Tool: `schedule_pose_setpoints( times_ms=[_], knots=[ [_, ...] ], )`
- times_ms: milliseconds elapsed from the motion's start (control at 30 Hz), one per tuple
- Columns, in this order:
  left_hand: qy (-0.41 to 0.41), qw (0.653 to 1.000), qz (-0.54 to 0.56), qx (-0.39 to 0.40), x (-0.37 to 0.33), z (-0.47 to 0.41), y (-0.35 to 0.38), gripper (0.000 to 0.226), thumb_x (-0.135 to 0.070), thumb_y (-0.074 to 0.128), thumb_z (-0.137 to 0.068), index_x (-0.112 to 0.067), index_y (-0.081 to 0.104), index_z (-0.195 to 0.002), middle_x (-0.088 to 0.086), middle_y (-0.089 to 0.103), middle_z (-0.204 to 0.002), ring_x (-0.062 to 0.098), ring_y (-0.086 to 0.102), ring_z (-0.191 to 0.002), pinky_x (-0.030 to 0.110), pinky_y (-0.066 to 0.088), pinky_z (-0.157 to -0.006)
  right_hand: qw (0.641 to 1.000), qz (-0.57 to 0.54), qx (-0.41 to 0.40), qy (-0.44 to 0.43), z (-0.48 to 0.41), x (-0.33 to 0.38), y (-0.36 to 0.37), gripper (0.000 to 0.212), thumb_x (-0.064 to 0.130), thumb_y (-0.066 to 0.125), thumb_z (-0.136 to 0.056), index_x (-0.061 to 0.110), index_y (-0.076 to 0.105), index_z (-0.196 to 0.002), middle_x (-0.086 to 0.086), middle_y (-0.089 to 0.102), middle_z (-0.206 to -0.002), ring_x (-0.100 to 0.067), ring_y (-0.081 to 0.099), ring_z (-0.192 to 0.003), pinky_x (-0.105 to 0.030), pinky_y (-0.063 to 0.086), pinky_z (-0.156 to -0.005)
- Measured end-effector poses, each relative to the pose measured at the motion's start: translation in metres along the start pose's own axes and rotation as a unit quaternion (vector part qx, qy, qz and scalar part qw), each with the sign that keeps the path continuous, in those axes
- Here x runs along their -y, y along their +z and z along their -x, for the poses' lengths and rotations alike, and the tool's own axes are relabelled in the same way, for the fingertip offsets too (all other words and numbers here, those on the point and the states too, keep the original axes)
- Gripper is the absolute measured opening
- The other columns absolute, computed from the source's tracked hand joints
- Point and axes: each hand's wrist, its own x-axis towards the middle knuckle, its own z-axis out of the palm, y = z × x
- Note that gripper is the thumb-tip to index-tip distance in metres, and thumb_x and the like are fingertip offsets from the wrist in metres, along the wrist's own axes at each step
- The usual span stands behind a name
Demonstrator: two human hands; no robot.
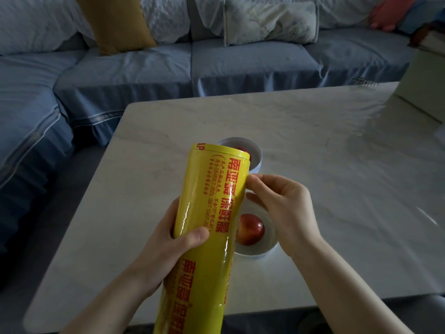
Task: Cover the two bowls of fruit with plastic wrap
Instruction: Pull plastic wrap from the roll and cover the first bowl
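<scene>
A big yellow roll of plastic wrap (pixel 207 218) with red print stands tilted over the table. My left hand (pixel 168 239) grips it around the middle, thumb across the front. My right hand (pixel 281 208) has curled fingers at the roll's right side, fingertips touching its surface near the film edge. Behind the roll, a near white bowl (pixel 267 247) holds a red apple (pixel 250 229). Farther back sits a second white bowl (pixel 255 153) with red fruit, mostly hidden by the top of the roll.
The bowls rest on a pale marble table (pixel 313 145). A blue sofa (pixel 134 75) with a mustard cushion (pixel 113 22) wraps around the far and left sides. A pale box (pixel 423 85) stands at the table's far right corner.
</scene>
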Motion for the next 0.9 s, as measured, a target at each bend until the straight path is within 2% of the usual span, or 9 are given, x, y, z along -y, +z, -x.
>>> schedule_pose_setpoints(
  times_ms=[167, 267, 367, 533, 600, 700, 767, 833, 900],
  knots=[
    [0.0, 1.0, -0.022, 0.013, -0.0038, 0.0016, -0.0027, 0.078, -0.048, 0.076, -0.042, -0.04, 0.05, -0.115, -0.009, 0.071, -0.101, 0.015, 0.07, -0.092, 0.025, 0.057, -0.064, 0.996, 0.079, 0.008, -0.041, -0.0059, 0.0007, -0.0011, 0.019, 0.015, 0.063, -0.084, 0.023, 0.07, -0.068, -0.002, 0.072, -0.07, -0.02, 0.07, -0.074, -0.041, 0.057, -0.079],
    [-0.003, 0.999, -0.038, 0.013, -0.0033, 0.0019, -0.0033, 0.091, -0.06, 0.081, -0.034, -0.042, 0.049, -0.117, -0.009, 0.07, -0.103, 0.016, 0.069, -0.094, 0.026, 0.058, -0.065, 0.993, 0.104, 0.018, -0.052, -0.0066, 0.0009, 0.0008, 0.024, 0.01, 0.059, -0.083, 0.023, 0.065, -0.063, 0.001, 0.067, -0.064, -0.018, 0.064, -0.067, -0.035, 0.055, -0.072],
    [-0.004, 0.999, -0.044, 0.012, -0.0032, 0.0026, -0.0041, 0.092, -0.061, 0.081, -0.034, -0.041, 0.048, -0.118, -0.009, 0.07, -0.104, 0.016, 0.069, -0.095, 0.027, 0.058, -0.067, 0.993, 0.105, 0.027, -0.048, -0.0072, 0.0007, 0.0024, 0.024, 0.006, 0.057, -0.081, 0.018, 0.063, -0.061, -0.001, 0.063, -0.064, -0.015, 0.058, -0.065, -0.029, 0.05, -0.065],
    [-0.005, 0.999, -0.033, 0.007, -0.002, 0.0033, -0.0037, 0.092, -0.061, 0.082, -0.032, -0.041, 0.049, -0.115, -0.009, 0.07, -0.102, 0.016, 0.069, -0.093, 0.026, 0.057, -0.064, 0.994, 0.095, 0.024, -0.04, -0.0071, -0.0009, 0.0041, 0.015, 0.007, 0.057, -0.081, 0.007, 0.067, -0.07, -0.009, 0.069, -0.071, -0.017, 0.062, -0.068, -0.032, 0.054, -0.068],
    [-0.001, 0.999, -0.032, 0.001, -0.0005, 0.003, -0.0018, 0.092, -0.061, 0.082, -0.032, -0.041, 0.049, -0.115, -0.01, 0.07, -0.101, 0.016, 0.069, -0.093, 0.026, 0.057, -0.064, 0.995, 0.089, 0.015, -0.044, -0.0064, -0.002, 0.0047, 0.017, 0.007, 0.057, -0.081, 0.011, 0.067, -0.067, -0.005, 0.068, -0.069, -0.016, 0.062, -0.068, -0.028, 0.053, -0.066],
    [0.006, 0.999, -0.027, -0.016, 0.0017, 0.0019, -0.0005, 0.075, -0.048, 0.074, -0.044, -0.041, 0.05, -0.114, -0.011, 0.071, -0.099, 0.016, 0.07, -0.092, 0.026, 0.057, -0.063, 0.994, 0.089, -0.004, -0.064, -0.0044, -0.0037, 0.0039, 0.019, 0.008, 0.058, -0.079, 0.015, 0.064, -0.063, 0.001, 0.066, -0.063, -0.007, 0.057, -0.061, -0.015, 0.046, -0.056],
    [0.005, 0.999, -0.026, -0.027, 0.002, 0.0012, -0.0011, 0.071, -0.047, 0.07, -0.046, -0.041, 0.049, -0.114, -0.012, 0.07, -0.097, 0.015, 0.07, -0.09, 0.025, 0.057, -0.062, 0.992, 0.092, -0.014, -0.081, -0.0023, -0.004, 0.0025, 0.017, 0.008, 0.058, -0.079, 0.013, 0.065, -0.064, 0.003, 0.066, -0.062, -0.002, 0.055, -0.058, -0.012, 0.043, -0.054],
    [0.0, 0.999, -0.03, -0.036, 0.0015, 0.0011, -0.0013, 0.073, -0.048, 0.069, -0.046, -0.04, 0.049, -0.115, -0.013, 0.07, -0.095, 0.013, 0.07, -0.089, 0.024, 0.057, -0.06, 0.993, 0.076, -0.015, -0.091, -0.0015, -0.0051, 0.0018, 0.02, 0.007, 0.057, -0.08, 0.017, 0.066, -0.065, 0.009, 0.067, -0.061, 0.001, 0.06, -0.061, -0.009, 0.045, -0.057],
    [-0.002, 0.998, -0.037, -0.041, 0.0005, 0.0005, -0.0005, 0.074, -0.05, 0.069, -0.044, -0.041, 0.048, -0.115, -0.015, 0.07, -0.094, 0.012, 0.07, -0.087, 0.023, 0.056, -0.059, 0.996, 0.031, -0.006, -0.079, -0.002, -0.0059, 0.0018, 0.021, 0.006, 0.054, -0.084, 0.017, 0.065, -0.069, 0.014, 0.07, -0.063, -0.001, 0.066, -0.067, -0.014, 0.052, -0.065]
  ],
)
